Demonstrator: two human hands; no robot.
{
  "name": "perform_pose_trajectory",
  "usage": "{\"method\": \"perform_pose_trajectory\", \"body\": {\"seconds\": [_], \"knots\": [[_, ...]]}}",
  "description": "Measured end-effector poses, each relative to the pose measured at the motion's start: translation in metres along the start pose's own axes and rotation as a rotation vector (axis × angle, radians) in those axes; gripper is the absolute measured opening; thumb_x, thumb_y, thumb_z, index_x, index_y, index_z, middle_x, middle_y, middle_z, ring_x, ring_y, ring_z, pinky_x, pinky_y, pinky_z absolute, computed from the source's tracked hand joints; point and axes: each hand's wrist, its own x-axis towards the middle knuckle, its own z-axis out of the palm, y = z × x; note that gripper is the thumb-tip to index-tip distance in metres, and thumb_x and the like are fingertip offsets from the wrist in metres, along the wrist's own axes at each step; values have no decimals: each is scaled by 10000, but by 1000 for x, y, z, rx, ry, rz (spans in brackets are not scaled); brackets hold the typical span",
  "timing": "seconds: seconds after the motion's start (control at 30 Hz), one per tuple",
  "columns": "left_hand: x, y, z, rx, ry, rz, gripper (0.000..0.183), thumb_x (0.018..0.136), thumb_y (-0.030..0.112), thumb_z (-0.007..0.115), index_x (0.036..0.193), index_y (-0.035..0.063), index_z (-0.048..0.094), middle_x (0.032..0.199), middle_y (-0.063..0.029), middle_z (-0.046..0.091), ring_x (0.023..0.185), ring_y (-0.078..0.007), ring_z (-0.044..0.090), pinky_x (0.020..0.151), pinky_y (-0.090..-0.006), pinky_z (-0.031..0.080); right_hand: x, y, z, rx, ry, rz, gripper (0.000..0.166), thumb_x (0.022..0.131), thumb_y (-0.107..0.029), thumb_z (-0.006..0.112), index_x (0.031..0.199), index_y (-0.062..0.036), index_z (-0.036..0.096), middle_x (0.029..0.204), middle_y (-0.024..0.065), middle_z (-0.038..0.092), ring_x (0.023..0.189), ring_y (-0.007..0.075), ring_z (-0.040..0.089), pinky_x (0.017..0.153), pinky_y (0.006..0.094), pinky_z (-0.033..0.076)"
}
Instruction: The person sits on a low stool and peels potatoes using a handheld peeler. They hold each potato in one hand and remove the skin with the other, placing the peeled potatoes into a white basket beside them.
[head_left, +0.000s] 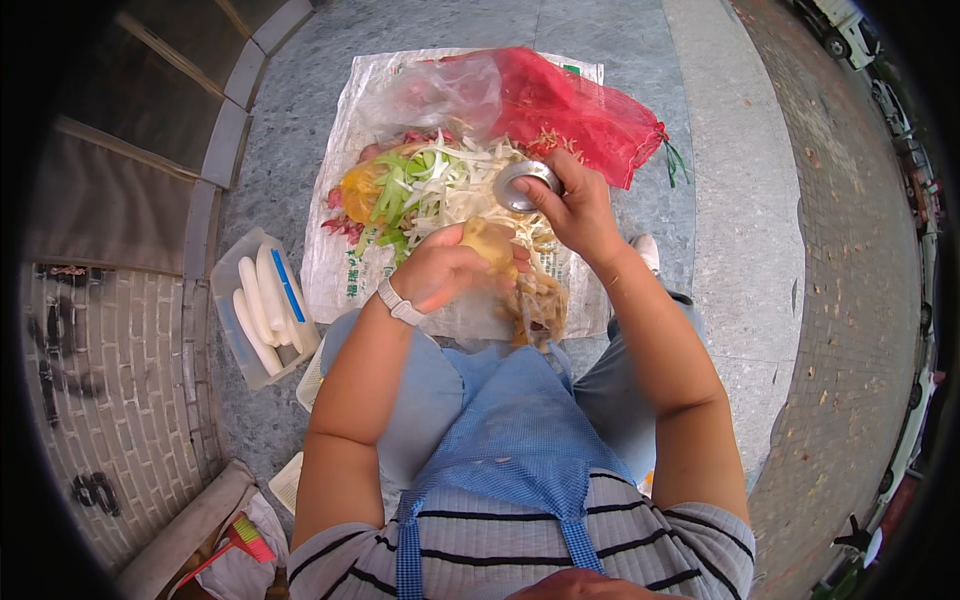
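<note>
A yellowish potato (489, 244), partly peeled as far as I can tell, rests in my left hand (448, 264), which wears a pale watch. My right hand (576, 201) grips a round metal tool (517, 187) by its rim, above and to the right of the potato; its exact kind is unclear. Below both hands, a heap of white peelings (469, 180) and green peelings (390, 184) lies on a white woven sack (330, 262). Beside my left fingers stands a clear plastic bag (544, 304) with brownish contents.
Long white peeled vegetables (259, 307) fill a clear plastic bin (247, 367) at the left. A red mesh bag (600, 120) and a clear plastic bag (457, 90) lie on the sack's far part. A red brush (251, 538) is at the lower left. Parked vehicles line the far right.
</note>
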Motion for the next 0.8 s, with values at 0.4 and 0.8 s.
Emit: {"method": "perform_pose_trajectory", "body": {"seconds": [0.4, 0.8], "knots": [[6, -13, 1, 273, 44, 98, 482, 845, -33, 496, 1322, -15, 429, 1212, -156, 586, 1113, -262, 609, 932, -381, 509, -1, 8, 4, 81, -37, 63, 282, 852, -225, 729, 797, -23, 540, 682, 170, 591, 600, 342, 573, 547, 389, 445], [12, -27, -9, 679, 125, 333, 536, 895, -71, 492, 1400, 30, 342, 1294, -105, 515, 1187, -183, 544, 1019, -322, 437, -8, 15, 18, 131, -51, 56, 319, 850, -283, 739, 811, -13, 574, 643, 131, 562, 549, 242, 512, 532, 368, 419]]}}
